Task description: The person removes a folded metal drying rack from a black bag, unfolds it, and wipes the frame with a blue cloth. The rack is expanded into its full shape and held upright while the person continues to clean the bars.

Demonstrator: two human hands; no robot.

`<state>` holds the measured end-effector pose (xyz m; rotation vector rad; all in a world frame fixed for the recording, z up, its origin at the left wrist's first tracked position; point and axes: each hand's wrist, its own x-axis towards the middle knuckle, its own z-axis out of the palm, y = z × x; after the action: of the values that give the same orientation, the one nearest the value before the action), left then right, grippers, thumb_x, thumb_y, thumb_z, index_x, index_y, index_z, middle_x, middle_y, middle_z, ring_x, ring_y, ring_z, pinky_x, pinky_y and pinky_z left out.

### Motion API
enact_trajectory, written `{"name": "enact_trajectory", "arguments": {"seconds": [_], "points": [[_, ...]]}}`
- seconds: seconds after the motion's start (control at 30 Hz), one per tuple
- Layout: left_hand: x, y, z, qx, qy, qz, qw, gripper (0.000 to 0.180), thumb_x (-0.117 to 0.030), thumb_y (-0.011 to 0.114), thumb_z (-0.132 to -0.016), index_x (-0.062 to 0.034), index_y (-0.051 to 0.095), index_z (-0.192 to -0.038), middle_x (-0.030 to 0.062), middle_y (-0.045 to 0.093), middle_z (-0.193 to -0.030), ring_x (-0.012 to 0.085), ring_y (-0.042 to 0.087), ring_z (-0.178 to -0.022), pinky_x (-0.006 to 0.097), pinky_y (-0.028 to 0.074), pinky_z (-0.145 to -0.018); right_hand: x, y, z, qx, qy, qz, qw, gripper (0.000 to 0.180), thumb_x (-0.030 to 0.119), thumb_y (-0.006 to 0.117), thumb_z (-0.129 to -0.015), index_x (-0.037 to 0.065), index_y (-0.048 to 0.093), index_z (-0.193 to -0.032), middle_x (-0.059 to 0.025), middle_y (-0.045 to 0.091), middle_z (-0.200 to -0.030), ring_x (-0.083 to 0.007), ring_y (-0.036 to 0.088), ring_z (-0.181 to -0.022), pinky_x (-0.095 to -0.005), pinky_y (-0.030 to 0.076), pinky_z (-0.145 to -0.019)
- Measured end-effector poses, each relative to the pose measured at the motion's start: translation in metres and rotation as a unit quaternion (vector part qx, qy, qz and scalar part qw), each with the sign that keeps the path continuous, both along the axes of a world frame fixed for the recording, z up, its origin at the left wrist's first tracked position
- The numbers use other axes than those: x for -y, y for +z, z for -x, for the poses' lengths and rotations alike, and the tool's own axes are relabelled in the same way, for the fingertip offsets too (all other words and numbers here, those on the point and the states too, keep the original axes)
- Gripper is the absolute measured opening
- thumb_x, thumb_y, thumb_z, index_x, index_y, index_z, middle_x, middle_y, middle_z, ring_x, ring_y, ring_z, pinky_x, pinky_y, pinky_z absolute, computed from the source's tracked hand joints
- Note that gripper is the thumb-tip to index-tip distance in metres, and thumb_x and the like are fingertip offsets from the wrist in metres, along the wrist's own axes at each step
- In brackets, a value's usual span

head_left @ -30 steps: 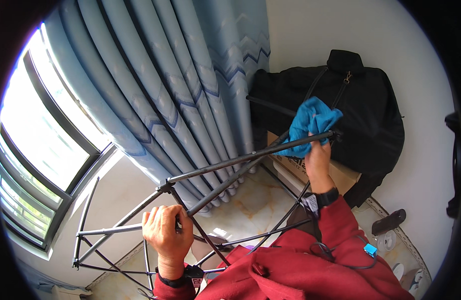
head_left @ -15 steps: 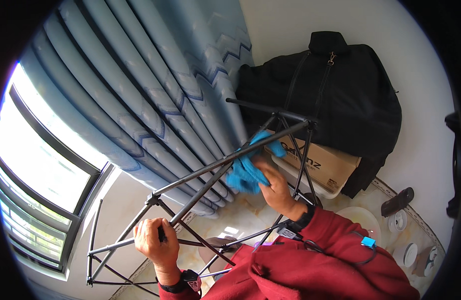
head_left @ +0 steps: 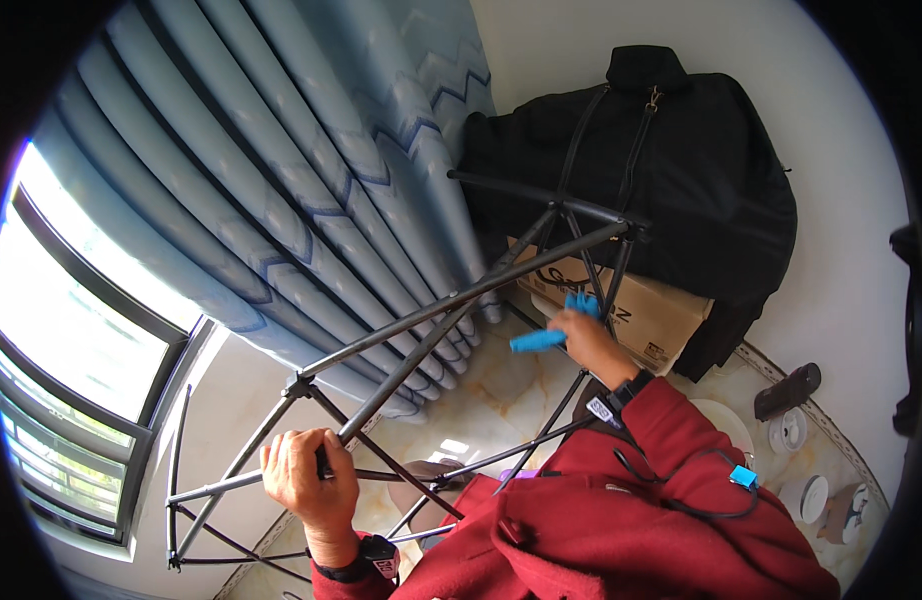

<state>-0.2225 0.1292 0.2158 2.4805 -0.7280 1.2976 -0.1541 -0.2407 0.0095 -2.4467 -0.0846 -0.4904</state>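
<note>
A folding frame of dark metal tubes (head_left: 406, 328) stands in front of me, its bars crossing and meeting at black joints. At its near left, my left hand (head_left: 309, 478) is closed around a joint end of the frame. My right hand (head_left: 593, 345) grips a blue cloth (head_left: 543, 340), bunched up with ends sticking out on both sides of the fingers. That hand is among the bars at the frame's right part; whether the cloth presses on a tube there I cannot tell.
A black jacket (head_left: 681, 180) lies over a cardboard box (head_left: 661, 310) by the wall. Blue curtains (head_left: 271, 180) hang behind the frame, beside a bright window (head_left: 91, 310). On the floor at right are a dark cylindrical case (head_left: 787, 392) and several round white items (head_left: 809, 497).
My right hand has drawn the blue cloth away from the crossing bars, rightward and slightly down, and the cloth is more tightly bunched. My left hand keeps its hold on the frame.
</note>
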Motion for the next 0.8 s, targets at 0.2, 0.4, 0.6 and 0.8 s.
{"name": "enact_trajectory", "arguments": {"seconds": [0.2, 0.4, 0.6, 0.8], "points": [[-0.013, 0.000, -0.007, -0.012, -0.002, 0.006, 1.000, 0.007, 0.000, 0.065, -0.080, -0.0052, 0.060, -0.079, 0.0078, 0.057, -0.069, 0.0259, 0.054, -0.061, 0.036, 0.038, -0.063, 0.035, 0.023, 0.068, -0.089, -0.017, -0.319, 0.944, 0.022, 0.002, 0.054, -0.077, 0.001, 0.068, -0.093, -0.0053, 0.067, -0.077, -0.0168, 0.063, -0.075, -0.0325, 0.050, -0.071], [-0.004, -0.002, -0.006, 0.000, -0.012, 0.012, 1.000, 0.008, -0.001, 0.065, -0.081, -0.0051, 0.059, -0.078, 0.0081, 0.054, -0.067, 0.0266, 0.052, -0.060, 0.036, 0.037, -0.062, 0.055, 0.077, 0.052, 0.165, -0.305, -0.423, 0.837, 0.017, 0.013, 0.057, -0.093, 0.001, 0.063, -0.104, -0.0064, 0.066, -0.086, -0.0151, 0.062, -0.073, -0.0310, 0.049, -0.071], [-0.008, -0.001, -0.006, 0.010, -0.009, 0.021, 1.000, 0.009, -0.001, 0.065, -0.082, -0.0043, 0.058, -0.077, 0.0079, 0.054, -0.066, 0.0265, 0.051, -0.059, 0.037, 0.037, -0.061, 0.046, 0.013, 0.034, 0.085, -0.153, -0.273, 0.946, 0.023, 0.013, 0.058, -0.088, -0.002, 0.065, -0.105, -0.0201, 0.069, -0.088, -0.0304, 0.068, -0.084, -0.0387, 0.051, -0.080], [-0.019, -0.003, -0.002, -0.018, 0.008, 0.020, 1.000, 0.007, 0.000, 0.065, -0.082, -0.0041, 0.061, -0.079, 0.0078, 0.059, -0.070, 0.0252, 0.055, -0.062, 0.035, 0.041, -0.065, 0.084, 0.038, 0.016, 0.183, -0.158, -0.433, 0.868, 0.010, 0.009, 0.057, -0.094, 0.004, 0.065, -0.091, -0.0034, 0.063, -0.074, -0.0071, 0.053, -0.066, -0.0263, 0.041, -0.058]]}}
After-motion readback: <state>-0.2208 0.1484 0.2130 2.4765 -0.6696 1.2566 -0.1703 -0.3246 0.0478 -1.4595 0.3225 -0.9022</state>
